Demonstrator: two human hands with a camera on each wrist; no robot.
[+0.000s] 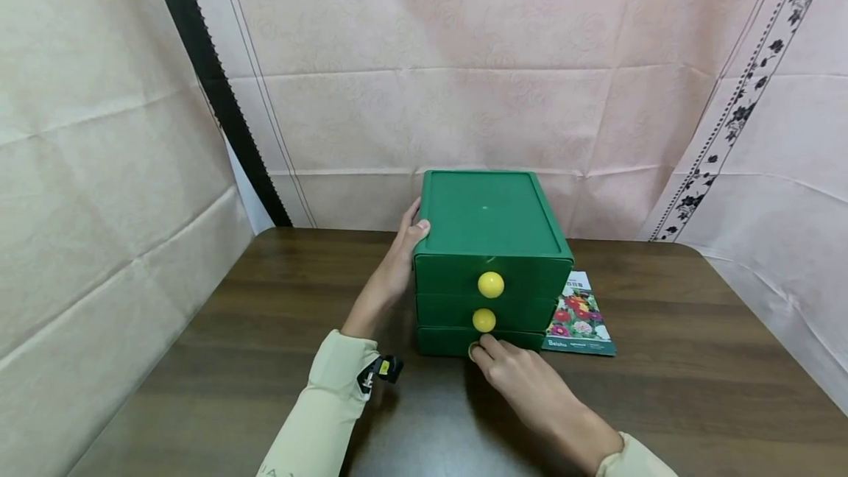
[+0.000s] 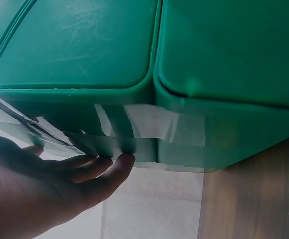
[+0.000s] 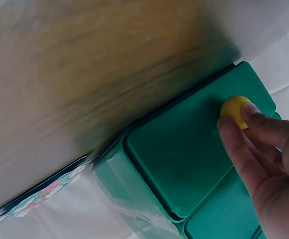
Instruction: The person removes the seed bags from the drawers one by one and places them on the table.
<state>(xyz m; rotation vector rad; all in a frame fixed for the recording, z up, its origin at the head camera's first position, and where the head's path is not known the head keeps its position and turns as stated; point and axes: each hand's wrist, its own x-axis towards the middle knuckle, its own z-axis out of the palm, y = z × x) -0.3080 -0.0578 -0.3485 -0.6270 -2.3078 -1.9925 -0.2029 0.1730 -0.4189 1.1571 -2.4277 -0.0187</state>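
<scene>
A green three-drawer box [image 1: 490, 216] with round yellow knobs stands on the table. My right hand [image 1: 520, 381] pinches the yellow knob [image 3: 232, 110] of the bottom drawer [image 3: 179, 154] between thumb and fingers. In the head view that knob is mostly hidden behind the fingers. Against the box's left side lies my left hand [image 1: 400, 256], its thumb near the top edge. The left wrist view shows the fingers [image 2: 112, 174] of that hand extended along the back of the box. Above the pinched knob sit the middle knob [image 1: 483, 320] and the top knob [image 1: 491, 285].
A booklet with a flower picture [image 1: 583, 319] lies on the table to the right of the box, partly behind it. The brown wooden table [image 1: 662, 389] ends at a pale cloth backdrop [image 1: 464, 94]. Clear tape [image 3: 122, 179] covers part of the box's side.
</scene>
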